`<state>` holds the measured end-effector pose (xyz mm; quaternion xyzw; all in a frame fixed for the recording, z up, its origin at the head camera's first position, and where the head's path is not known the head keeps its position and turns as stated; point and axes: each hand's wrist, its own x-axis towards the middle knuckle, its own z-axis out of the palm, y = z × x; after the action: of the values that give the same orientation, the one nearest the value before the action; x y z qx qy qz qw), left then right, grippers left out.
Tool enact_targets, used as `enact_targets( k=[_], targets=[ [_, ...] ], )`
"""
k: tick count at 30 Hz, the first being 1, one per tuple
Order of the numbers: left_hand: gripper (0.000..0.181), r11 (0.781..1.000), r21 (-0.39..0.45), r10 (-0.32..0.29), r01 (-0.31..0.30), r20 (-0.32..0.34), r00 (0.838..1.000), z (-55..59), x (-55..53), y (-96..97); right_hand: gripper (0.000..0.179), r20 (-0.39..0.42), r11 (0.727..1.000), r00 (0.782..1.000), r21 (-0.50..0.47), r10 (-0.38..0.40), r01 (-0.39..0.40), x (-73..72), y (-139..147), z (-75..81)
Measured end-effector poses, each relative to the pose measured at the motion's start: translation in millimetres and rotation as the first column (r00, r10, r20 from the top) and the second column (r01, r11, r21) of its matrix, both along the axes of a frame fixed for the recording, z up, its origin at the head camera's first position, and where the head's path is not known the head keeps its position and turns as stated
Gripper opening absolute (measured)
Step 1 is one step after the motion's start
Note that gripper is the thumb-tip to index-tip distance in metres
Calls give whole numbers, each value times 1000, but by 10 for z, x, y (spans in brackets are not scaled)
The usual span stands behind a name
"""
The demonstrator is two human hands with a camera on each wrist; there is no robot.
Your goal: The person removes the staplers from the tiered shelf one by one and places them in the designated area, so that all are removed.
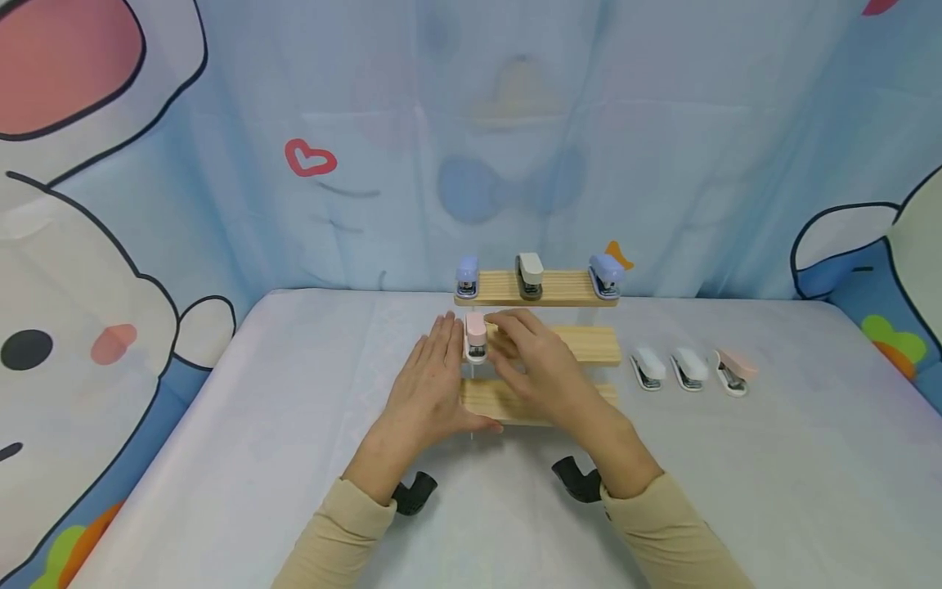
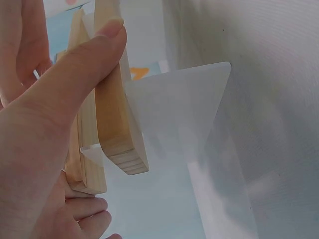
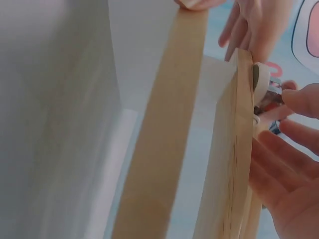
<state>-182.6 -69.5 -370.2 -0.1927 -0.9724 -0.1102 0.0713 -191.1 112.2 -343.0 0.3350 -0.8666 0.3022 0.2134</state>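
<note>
A pink and white mini stapler (image 1: 476,337) stands upright at the left end of the middle wooden shelf (image 1: 592,345). My left hand (image 1: 434,384) lies along its left side with straight fingers, its thumb (image 2: 89,64) reaching over the front of the lower shelf (image 2: 119,134). On the stapler's right side, my right hand (image 1: 540,368) has loosely bent fingers, its fingertips right at the stapler. In the right wrist view the right thumb (image 3: 301,102) overlaps the stapler (image 3: 264,89), while other fingers lie against the wooden shelf edge (image 3: 243,144).
The top shelf (image 1: 567,288) bears a purple stapler (image 1: 467,276), a white and grey stapler (image 1: 530,275) and a blue one (image 1: 606,275). Right of the rack stand two white staplers (image 1: 648,368) and a pink one (image 1: 734,372). A translucent side panel (image 2: 179,104) supports the shelves.
</note>
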Motion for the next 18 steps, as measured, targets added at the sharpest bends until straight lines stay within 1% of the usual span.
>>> enact_targets(
  k=[4,7,13,18],
  targets=[
    [143,1000,9,-5,5,-5,1000,-2,8,2,51,15,1000,1000,12,5,-5,13,-29,-18],
    [143,1000,16,-9,9,-14,1000,4,14,-1,53,7,1000,1000,16,23,-23,14,-49,-34],
    [142,1000,14,-14,14,-30,999,6,21,-5,50,-22,999,1000,39,17,-16,8,-78,-71],
    [142,1000,11,-18,18,-32,999,7,23,-6,46,-31,1000,999,25,18,-17,0,-84,-75]
  ],
)
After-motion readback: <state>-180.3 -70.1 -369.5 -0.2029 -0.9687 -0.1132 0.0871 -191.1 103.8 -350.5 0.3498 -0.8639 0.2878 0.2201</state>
